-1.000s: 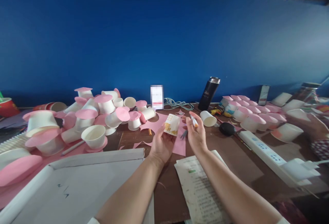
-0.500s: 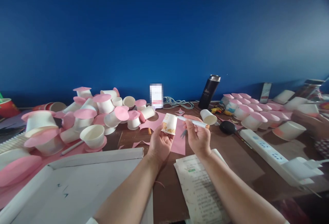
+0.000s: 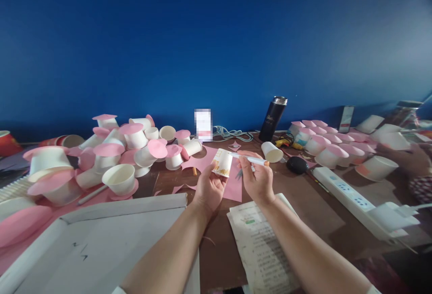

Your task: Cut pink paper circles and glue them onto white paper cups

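My left hand (image 3: 209, 188) is wrapped round the lower part of a white paper cup (image 3: 223, 161), which carries orange-brown drawn marks on its side. In my right hand (image 3: 258, 178) is a white marker (image 3: 254, 160) with an orange end. The marker's tip points left and lies at or very near the cup's upper right side; I cannot tell whether it touches. Beneath the hands lies a cut sheet of pink paper (image 3: 233, 193), with scissors (image 3: 239, 174) partly hidden behind my right hand. A small orange marker cap (image 3: 195, 171) rests to the left.
Paper cups with pink discs (image 3: 134, 135) crowd the left, more (image 3: 332, 152) stand in rows at right. A white box lid (image 3: 124, 240), printed papers (image 3: 259, 240), a power strip (image 3: 344, 190), a black flask (image 3: 272, 118) and a phone (image 3: 203, 123) are around. Another person's hand (image 3: 398, 157) is far right.
The view has shifted slightly. Both hands keep their hold on the cup and marker, and the marker has tilted a little and sits close to the cup's upper side.
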Tool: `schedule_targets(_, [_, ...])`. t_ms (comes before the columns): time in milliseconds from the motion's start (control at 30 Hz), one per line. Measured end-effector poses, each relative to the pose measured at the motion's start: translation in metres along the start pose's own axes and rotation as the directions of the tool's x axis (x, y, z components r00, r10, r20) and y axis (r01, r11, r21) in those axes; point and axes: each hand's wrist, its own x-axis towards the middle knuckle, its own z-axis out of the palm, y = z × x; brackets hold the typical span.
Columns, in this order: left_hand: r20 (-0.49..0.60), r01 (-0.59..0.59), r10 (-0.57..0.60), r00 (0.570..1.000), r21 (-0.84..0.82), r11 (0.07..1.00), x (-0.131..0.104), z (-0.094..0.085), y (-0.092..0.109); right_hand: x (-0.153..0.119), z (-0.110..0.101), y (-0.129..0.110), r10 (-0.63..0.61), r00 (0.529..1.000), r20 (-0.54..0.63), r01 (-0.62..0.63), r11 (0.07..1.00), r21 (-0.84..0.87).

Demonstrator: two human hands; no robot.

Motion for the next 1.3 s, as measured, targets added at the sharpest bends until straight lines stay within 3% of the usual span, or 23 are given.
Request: schedule_targets(1300, [0.040,0.001,0.000,0.999,-0.007,1.000,0.0022,-0.0016,0.0004,-0.0031,0.0012,-0.0060,-0.014,0.999,0.045,0.015,0.999,-0.044])
